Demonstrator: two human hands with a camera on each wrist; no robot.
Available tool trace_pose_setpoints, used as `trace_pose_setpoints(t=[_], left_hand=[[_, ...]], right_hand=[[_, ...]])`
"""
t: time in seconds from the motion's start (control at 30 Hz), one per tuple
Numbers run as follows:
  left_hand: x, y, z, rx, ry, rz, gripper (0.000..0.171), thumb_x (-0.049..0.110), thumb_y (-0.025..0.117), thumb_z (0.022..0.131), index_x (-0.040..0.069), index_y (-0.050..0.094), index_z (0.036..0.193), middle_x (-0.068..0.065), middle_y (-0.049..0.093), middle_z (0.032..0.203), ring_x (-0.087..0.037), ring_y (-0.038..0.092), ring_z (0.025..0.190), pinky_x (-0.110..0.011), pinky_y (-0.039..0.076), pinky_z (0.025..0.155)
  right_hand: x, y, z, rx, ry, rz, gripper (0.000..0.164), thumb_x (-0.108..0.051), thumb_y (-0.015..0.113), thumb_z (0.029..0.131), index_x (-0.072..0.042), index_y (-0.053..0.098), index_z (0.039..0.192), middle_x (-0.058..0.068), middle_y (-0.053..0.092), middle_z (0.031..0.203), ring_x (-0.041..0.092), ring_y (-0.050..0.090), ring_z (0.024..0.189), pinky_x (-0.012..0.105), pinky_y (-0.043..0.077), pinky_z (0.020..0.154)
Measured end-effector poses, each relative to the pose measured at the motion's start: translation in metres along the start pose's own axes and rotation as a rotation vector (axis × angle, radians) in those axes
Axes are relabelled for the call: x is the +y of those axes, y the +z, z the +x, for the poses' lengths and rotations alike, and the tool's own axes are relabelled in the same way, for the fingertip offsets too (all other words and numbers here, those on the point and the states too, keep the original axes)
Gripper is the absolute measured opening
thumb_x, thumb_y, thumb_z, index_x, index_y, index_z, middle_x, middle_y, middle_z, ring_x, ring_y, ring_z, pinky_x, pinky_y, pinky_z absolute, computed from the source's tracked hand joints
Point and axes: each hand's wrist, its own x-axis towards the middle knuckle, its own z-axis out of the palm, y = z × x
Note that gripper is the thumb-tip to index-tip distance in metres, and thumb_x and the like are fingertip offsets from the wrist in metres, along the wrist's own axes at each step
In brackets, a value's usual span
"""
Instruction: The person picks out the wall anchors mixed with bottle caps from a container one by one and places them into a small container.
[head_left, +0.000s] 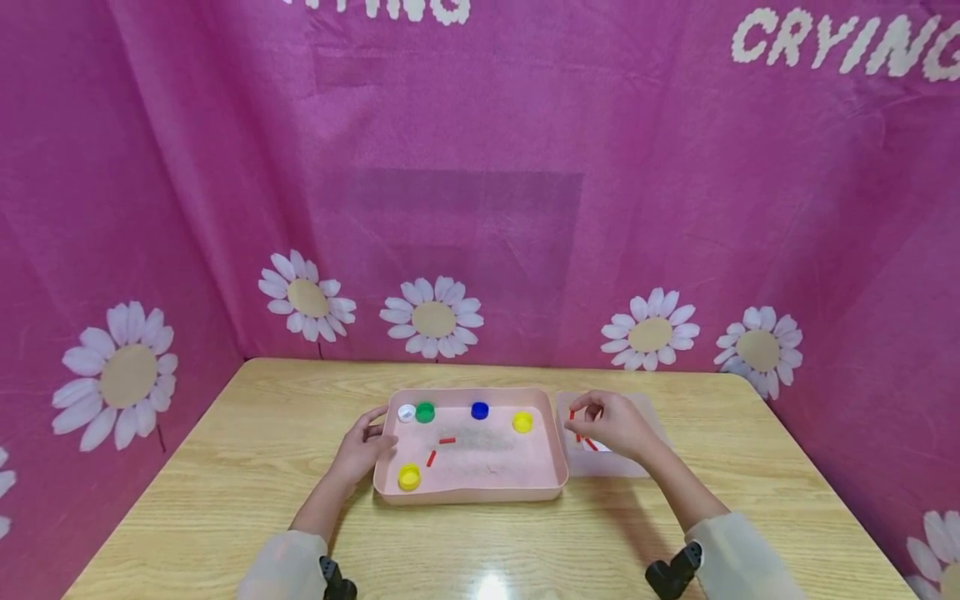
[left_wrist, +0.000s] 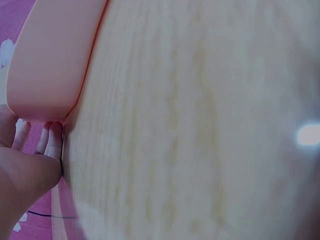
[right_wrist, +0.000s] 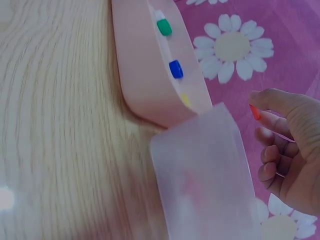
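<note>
A shallow pink tray (head_left: pixel 480 495) lies on the table, with two short red sticks (head_left: pixel 447 440) on its floor. My left hand (head_left: pixel 362 450) holds the tray's left side, its thumb over the rim and the fingers along the outer wall. The left wrist view shows that hand (left_wrist: pixel 30 165) at the tray's end wall (left_wrist: pixel 55 60). To the right of the tray, my right hand (head_left: pixel 611 423) pinches a small red stick (right_wrist: pixel 255 112) between thumb and forefinger. Below it is a translucent container (head_left: pixel 619 468) with more red sticks (head_left: pixel 591 444) and something white.
Inside the tray are plastic caps: white (head_left: pixel 406 413) and green (head_left: pixel 425 412) at the back left, blue (head_left: pixel 480 410) at the back, yellow (head_left: pixel 522 422) at the right, another yellow cap (head_left: pixel 408 477) at the front left. A purple flowered cloth (head_left: pixel 480 208) hangs behind the wooden table (head_left: pixel 480 546).
</note>
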Motion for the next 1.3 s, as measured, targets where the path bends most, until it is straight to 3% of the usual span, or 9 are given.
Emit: trace_pose_setpoints(t=[0.4,0.93,1.3], left_hand=[[-0.001,-0.001,0.0,-0.011,0.0,-0.009,0.057,0.009,0.057,0.09,0.014,0.036,0.143,-0.021,0.049,0.125,-0.025,0.053,0.105,-0.027,0.051,0.084],[0.0,0.0,-0.001,-0.005,-0.001,-0.008,0.058,0.008,0.057,0.089,0.014,0.036,0.143,-0.022,0.049,0.125,-0.027,0.053,0.106,-0.029,0.05,0.086],[0.0,0.0,0.0,-0.007,0.004,-0.007,0.057,0.008,0.056,0.089,0.013,0.036,0.142,-0.023,0.049,0.126,-0.028,0.053,0.108,-0.032,0.05,0.088]], right_hand=[[0.026,-0.013,-0.006,0.033,0.008,-0.03,0.027,-0.02,0.073,0.078,0.0,0.066,0.095,0.001,0.054,0.069,0.008,0.045,0.06,0.022,0.037,0.05],[0.039,-0.016,-0.007,0.045,0.026,-0.138,0.025,-0.015,0.071,0.077,0.002,0.066,0.095,0.003,0.054,0.068,0.012,0.045,0.061,0.023,0.036,0.052],[0.043,-0.014,-0.007,0.048,0.087,-0.09,0.025,-0.016,0.071,0.079,0.001,0.066,0.097,0.003,0.054,0.072,0.014,0.045,0.066,0.024,0.036,0.055]])
